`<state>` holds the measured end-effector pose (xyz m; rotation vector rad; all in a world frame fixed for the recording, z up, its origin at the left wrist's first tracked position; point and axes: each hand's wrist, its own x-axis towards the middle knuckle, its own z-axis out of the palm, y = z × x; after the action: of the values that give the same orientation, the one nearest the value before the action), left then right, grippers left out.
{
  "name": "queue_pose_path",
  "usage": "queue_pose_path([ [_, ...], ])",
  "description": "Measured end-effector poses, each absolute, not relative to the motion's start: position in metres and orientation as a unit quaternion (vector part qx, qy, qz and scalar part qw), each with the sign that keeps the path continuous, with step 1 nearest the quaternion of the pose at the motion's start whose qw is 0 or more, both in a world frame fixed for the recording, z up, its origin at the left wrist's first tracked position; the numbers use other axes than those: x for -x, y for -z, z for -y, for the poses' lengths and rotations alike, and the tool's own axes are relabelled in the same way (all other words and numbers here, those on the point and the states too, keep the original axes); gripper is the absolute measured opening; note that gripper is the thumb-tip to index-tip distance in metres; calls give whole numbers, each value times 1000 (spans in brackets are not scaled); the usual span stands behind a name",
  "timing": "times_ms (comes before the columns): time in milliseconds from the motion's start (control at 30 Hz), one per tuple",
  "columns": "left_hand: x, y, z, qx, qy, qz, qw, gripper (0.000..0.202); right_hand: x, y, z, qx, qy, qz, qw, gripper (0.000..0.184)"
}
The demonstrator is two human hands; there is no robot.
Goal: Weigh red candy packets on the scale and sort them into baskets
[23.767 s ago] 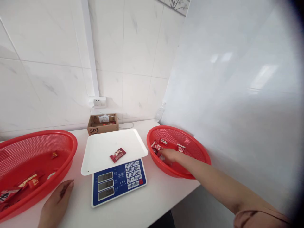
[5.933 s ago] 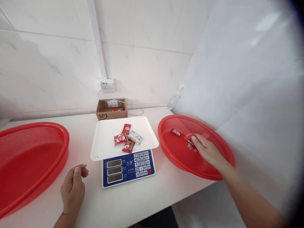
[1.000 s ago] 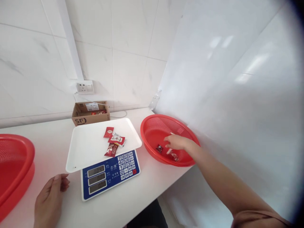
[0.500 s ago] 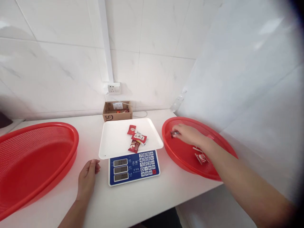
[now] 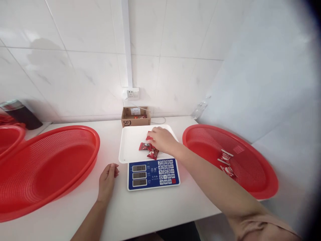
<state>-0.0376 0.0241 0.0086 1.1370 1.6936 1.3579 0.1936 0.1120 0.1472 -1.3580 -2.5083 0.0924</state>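
Note:
A blue-faced digital scale [image 5: 152, 174] with a white weighing tray [image 5: 130, 147] stands in the middle of the white counter. Several red snack packets [image 5: 146, 147] lie on the tray. My right hand [image 5: 163, 140] reaches over the tray, knuckles up, fingers curled down onto the packets; what is under the fingers is hidden. My left hand [image 5: 107, 179] rests on the counter just left of the scale, fingers loosely curled, holding nothing. The red mesh basket on the right [image 5: 250, 167] holds two red packets [image 5: 225, 162].
A large red mesh basket [image 5: 50, 167] with nothing in it sits on the left; another red basket's rim [image 5: 10, 135] and a dark container [image 5: 21, 113] show at the far left. A small cardboard box [image 5: 135, 117] stands under a wall socket [image 5: 132, 94]. A clear bottle [image 5: 199, 108] leans in the corner.
My right hand has left the right basket and moved over the scale's tray, onto the packets. My left hand stays beside the scale. The view has shifted.

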Motion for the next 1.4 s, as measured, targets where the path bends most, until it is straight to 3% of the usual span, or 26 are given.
queue_pose_path([
  [167, 39, -7, -25, -433, -519, -646, 355, 35, -230, -146, -58, 484, -77, 811, 319, 22],
  [300, 38, -10, -26, -436, -510, -650, 358, 35, -261, -121, -9, 546, -116, 744, 367, 18],
  [633, 35, -7, -27, -438, -500, -663, 344, 33, -280, -73, 19, 566, -185, 729, 338, 19],
  [933, 35, -9, -25, -440, -497, -667, 340, 32, -263, -70, 13, 541, -216, 739, 339, 19],
  [1200, 34, -11, -25, -440, -497, -668, 336, 36, -234, -87, -19, 542, -162, 762, 315, 29],
  [1400, 34, -12, -25, -436, -496, -670, 338, 35, -221, -87, -38, 563, -140, 750, 316, 27],
])
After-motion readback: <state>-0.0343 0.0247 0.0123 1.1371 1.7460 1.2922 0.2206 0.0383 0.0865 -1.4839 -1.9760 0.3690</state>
